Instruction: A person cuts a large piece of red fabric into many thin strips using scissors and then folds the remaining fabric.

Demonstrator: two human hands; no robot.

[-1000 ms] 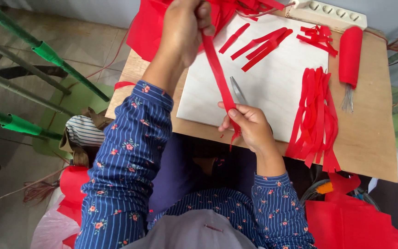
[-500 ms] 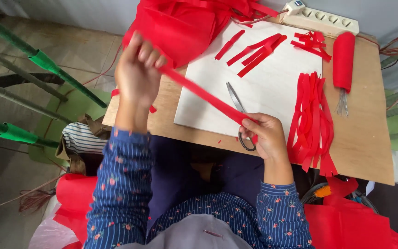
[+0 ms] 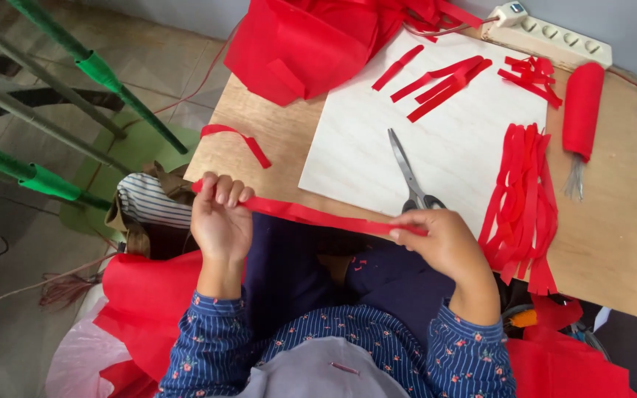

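Red strip held tight between two hands

Hands hold one long red strip across the lower middle of the picture. The left hand sits left of centre, fingers curled shut on the strip's left end. The strip runs flat and thin, like soft cloth or paper, over to the right hand, which pinches its other end. The hands are well apart.

Above the left hand lies a short curled red piece on the wooden table. Metal scissors rest on a smooth white board, just above the right hand. Further right, a bunch of long red strips lies beside a fat red roll.
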